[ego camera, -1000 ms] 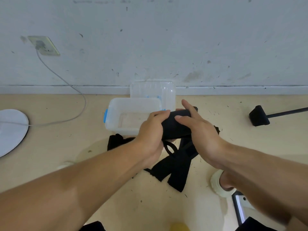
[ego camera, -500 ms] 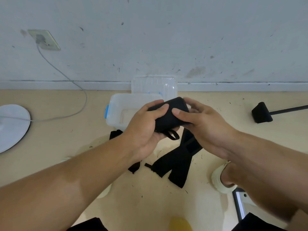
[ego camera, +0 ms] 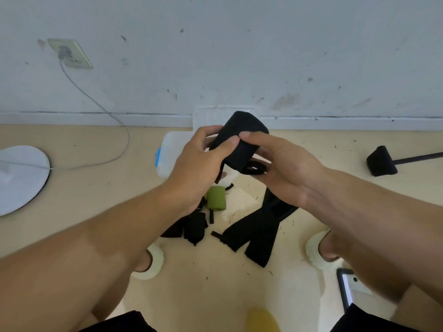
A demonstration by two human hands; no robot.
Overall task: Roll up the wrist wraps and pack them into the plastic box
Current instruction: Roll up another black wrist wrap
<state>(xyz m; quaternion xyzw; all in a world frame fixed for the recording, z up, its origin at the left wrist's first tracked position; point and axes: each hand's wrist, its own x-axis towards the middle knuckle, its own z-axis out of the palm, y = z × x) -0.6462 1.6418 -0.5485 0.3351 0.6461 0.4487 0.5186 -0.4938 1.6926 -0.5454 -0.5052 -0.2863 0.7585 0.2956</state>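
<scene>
Both hands up in front of the wall, close together, clamped on one rolled black wrist wrap [ego camera: 239, 142]. Left hand [ego camera: 199, 168] has thumb across the roll's near face, fingers curled behind it. Right hand [ego camera: 285, 168] pinches the roll from the other side, index finger on top, palm cupped under a loose black loop [ego camera: 255, 169] hanging off the roll's lower end. Thumb and index tips nearly meet on the wrap.

Plastic box [ego camera: 169, 154] sits on the floor below and behind the hands, mostly hidden by the left hand (blue latch on its left side); clear lid [ego camera: 206, 117] leans at the wall behind it. On the floor nearer the person: unrolled black wraps [ego camera: 259, 231], a smaller black pile [ego camera: 191, 227], a rolled green wrap [ego camera: 216, 198] beside it. White disc [ego camera: 19, 178] with cable far left, black handled object [ego camera: 381, 161] far right.
</scene>
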